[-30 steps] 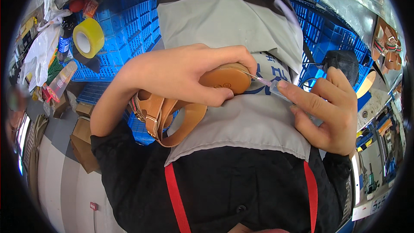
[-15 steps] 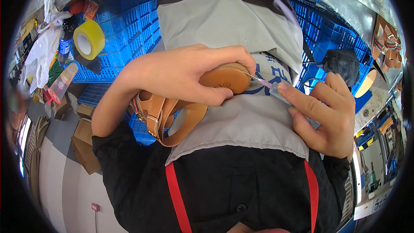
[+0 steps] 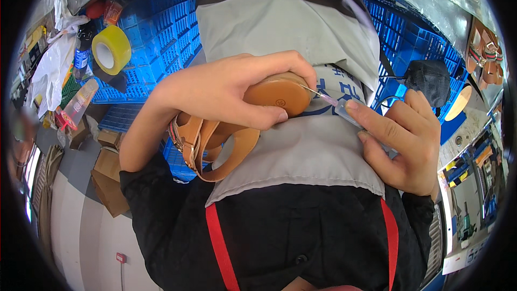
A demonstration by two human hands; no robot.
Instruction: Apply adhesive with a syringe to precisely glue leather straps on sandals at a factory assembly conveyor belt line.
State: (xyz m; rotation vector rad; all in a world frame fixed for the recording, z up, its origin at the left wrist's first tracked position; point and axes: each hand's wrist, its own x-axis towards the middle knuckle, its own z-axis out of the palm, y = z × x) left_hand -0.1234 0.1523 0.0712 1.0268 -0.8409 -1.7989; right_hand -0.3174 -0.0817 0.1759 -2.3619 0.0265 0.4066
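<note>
My left hand [image 3: 226, 89] is closed round a tan strappy sandal [image 3: 277, 99], fingers over its far side and thumb on the insole. The heel end points right, while the buckled straps hang at the lower left. In my right hand [image 3: 401, 143] is a small clear dispenser bottle [image 3: 347, 113] with a pinkish hub and a thin metal needle tip. Thumb and forefinger pinch the bottle. Its needle reaches the edge of the sandal's heel end; whether it touches is too fine to tell. A grey apron [image 3: 301, 151] lies beneath both hands.
Blue plastic crates [image 3: 156, 37] stand beyond my left arm, with a yellow tape roll [image 3: 111, 50] on them. A black mesh pouch [image 3: 428, 82] is by my right hand. Another brown sandal [image 3: 487, 54] lies at the far right. Cardboard boxes [image 3: 109, 180] sit on the lower left.
The sandal and my left hand have shifted slightly left. My right hand and the bottle have moved a little left too, with the needle staying near the heel edge.
</note>
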